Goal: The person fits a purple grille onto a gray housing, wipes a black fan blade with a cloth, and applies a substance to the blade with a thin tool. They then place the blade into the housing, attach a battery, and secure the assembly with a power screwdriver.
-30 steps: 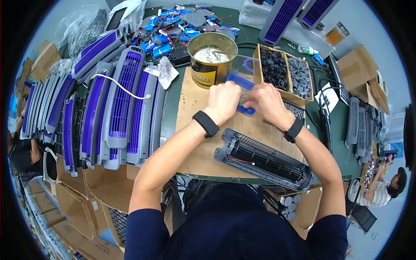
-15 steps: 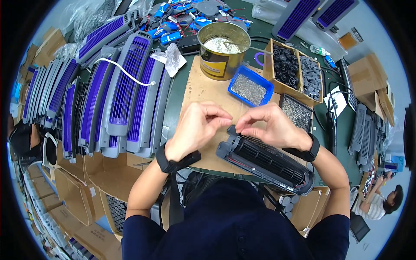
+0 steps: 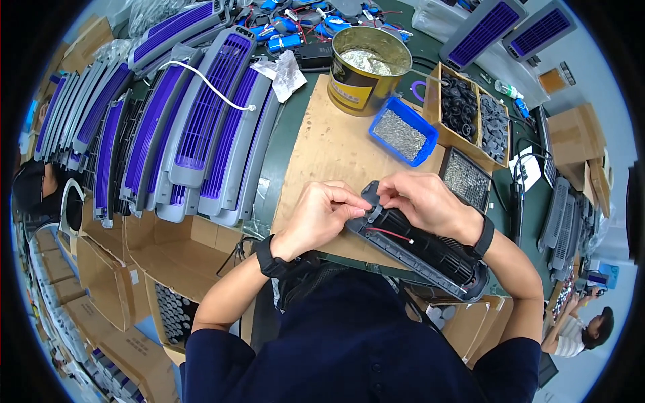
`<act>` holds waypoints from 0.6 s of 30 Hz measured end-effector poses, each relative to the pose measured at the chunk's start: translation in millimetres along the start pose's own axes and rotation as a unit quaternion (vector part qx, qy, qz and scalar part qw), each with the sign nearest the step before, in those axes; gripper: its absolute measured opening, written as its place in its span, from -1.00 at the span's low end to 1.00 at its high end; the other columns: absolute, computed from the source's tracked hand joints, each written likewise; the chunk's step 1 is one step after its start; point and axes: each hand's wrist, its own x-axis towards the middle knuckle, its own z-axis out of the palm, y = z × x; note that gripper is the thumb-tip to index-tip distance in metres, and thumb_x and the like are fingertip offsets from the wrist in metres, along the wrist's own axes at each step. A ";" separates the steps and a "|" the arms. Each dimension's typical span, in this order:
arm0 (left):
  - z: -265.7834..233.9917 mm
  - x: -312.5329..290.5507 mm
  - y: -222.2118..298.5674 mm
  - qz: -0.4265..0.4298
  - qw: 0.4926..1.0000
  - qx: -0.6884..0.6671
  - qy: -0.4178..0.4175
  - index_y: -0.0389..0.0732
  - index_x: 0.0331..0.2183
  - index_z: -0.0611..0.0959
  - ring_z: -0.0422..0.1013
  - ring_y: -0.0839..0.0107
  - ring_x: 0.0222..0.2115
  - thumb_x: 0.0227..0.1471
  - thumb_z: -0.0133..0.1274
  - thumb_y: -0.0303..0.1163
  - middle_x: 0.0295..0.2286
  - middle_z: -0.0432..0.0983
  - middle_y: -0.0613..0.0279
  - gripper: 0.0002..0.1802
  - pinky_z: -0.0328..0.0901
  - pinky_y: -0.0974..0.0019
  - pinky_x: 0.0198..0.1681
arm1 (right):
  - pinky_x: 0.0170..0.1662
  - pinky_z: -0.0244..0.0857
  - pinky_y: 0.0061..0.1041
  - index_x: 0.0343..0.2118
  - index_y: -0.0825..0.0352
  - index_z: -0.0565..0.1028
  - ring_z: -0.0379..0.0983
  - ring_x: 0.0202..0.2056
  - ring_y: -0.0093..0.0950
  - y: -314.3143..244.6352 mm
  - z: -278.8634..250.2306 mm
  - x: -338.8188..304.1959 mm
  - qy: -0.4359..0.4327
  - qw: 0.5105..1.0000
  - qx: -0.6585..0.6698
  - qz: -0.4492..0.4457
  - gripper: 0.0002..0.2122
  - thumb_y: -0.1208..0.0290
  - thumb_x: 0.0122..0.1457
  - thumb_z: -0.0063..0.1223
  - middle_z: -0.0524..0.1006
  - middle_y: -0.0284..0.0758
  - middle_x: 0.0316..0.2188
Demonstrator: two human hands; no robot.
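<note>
A long black fan housing [image 3: 430, 258] with a ribbed cylindrical rotor lies slantwise on the cardboard sheet before me, its near-right end by the table edge. At its upper-left end stands a small dark grey end piece [image 3: 370, 193]. My left hand [image 3: 326, 218] pinches thumb and forefinger together at this end; what lies between the tips is too small to make out. Across from it, my right hand [image 3: 426, 201] has its curled fingers closed on the end piece. A short red wire [image 3: 390, 235] runs over the housing just below the fingers.
Past my hands are a blue tray of small metal pieces [image 3: 403, 134], a large tin [image 3: 366, 74] and a divided wooden box [image 3: 470, 117] of dark parts. Purple-and-grey grille housings [image 3: 208, 121] crowd the left. A co-worker [image 3: 581, 329] sits far right.
The housing's upper-left end has swung slightly toward me. My fingers have come closer in on the end piece, which stands up more visibly. The red wire shows more. The whole view has shifted slightly.
</note>
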 end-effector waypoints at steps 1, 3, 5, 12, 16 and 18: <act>0.2 0.2 -0.2 0.014 0.999 0.035 0.004 -0.32 -0.38 0.73 0.47 0.60 -0.46 -0.01 0.15 -0.67 -0.43 0.57 0.27 -0.88 0.36 0.53 -0.39 | -0.32 0.40 -0.37 -0.21 0.38 0.43 0.51 -0.40 -0.24 1.3 1.8 0.1 -0.002 1.000 0.000 -0.001 -0.77 0.63 0.03 0.12 0.52 -0.20 -0.44; 1.1 2.0 2.4 0.014 0.999 0.041 0.004 -0.33 -0.37 0.73 0.47 0.60 -0.46 0.00 0.14 -0.68 -0.42 0.57 0.26 -0.87 0.36 0.53 -0.38 | -0.37 0.41 -0.40 -0.30 0.36 0.44 0.52 -0.41 -0.26 4.1 4.7 -0.2 0.035 0.997 -0.058 -0.029 -0.74 0.71 -0.09 0.19 0.53 -0.25 -0.47; 1.8 4.6 4.7 0.014 0.999 0.048 0.004 -0.33 -0.36 0.73 0.48 0.61 -0.46 0.00 0.13 -0.68 -0.42 0.58 0.26 -0.87 0.36 0.53 -0.37 | -0.37 0.41 -0.39 -0.30 0.36 0.44 0.51 -0.41 -0.25 6.3 6.9 -0.9 0.039 0.997 -0.061 -0.024 -0.73 0.71 -0.10 0.19 0.52 -0.25 -0.48; -5.0 18.9 15.0 -0.061 0.997 0.003 -0.050 -0.37 -0.34 0.66 0.51 0.54 -0.49 -0.13 0.17 -0.62 -0.51 0.61 0.18 -0.81 0.40 0.45 -0.38 | -0.37 0.39 -0.34 -0.22 0.31 0.44 0.50 -0.40 -0.24 12.0 8.0 -5.3 0.024 0.992 -0.117 -0.033 -0.78 0.56 0.03 0.05 0.51 -0.23 -0.47; -9.6 29.3 16.8 -0.069 0.991 0.042 -0.111 -0.35 -0.35 0.59 0.50 0.53 -0.53 -0.24 0.23 -0.56 -0.57 0.60 0.18 -0.72 0.36 0.41 -0.42 | -0.38 0.38 -0.33 -0.20 0.30 0.44 0.49 -0.41 -0.25 9.8 7.9 -6.1 0.017 0.991 -0.128 -0.025 -0.77 0.55 0.03 0.05 0.50 -0.23 -0.49; -10.8 33.5 18.1 -0.069 0.988 0.069 -0.121 -0.34 -0.34 0.58 0.51 0.49 -0.53 -0.27 0.25 -0.54 -0.59 0.60 0.18 -0.68 0.36 0.38 -0.41 | -0.39 0.38 -0.33 -0.18 0.29 0.45 0.48 -0.42 -0.25 7.6 7.5 -5.4 0.020 0.992 -0.122 -0.028 -0.75 0.54 0.03 0.05 0.50 -0.24 -0.50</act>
